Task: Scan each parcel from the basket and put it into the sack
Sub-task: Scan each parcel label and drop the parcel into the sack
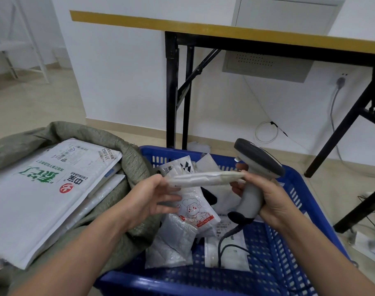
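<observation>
A thin white parcel [203,178] is held edge-on above the blue basket [297,263]. My left hand [150,199] pinches its left end between thumb and fingers. My right hand [268,199] grips the handle of a grey barcode scanner [257,165] and its fingertips touch the parcel's right end. The scanner's dark head points up and to the right. Several white and silver mailers [173,242] lie in the basket. To the left, the green sack [126,154] lies open with a large white envelope [43,199] on top of other parcels.
A folding table with a yellow edge [225,28] and black legs [171,92] stands behind the basket against the white wall. Cables [265,131] and a power strip [368,242] lie on the floor at the right. The scanner's cord [223,246] trails into the basket.
</observation>
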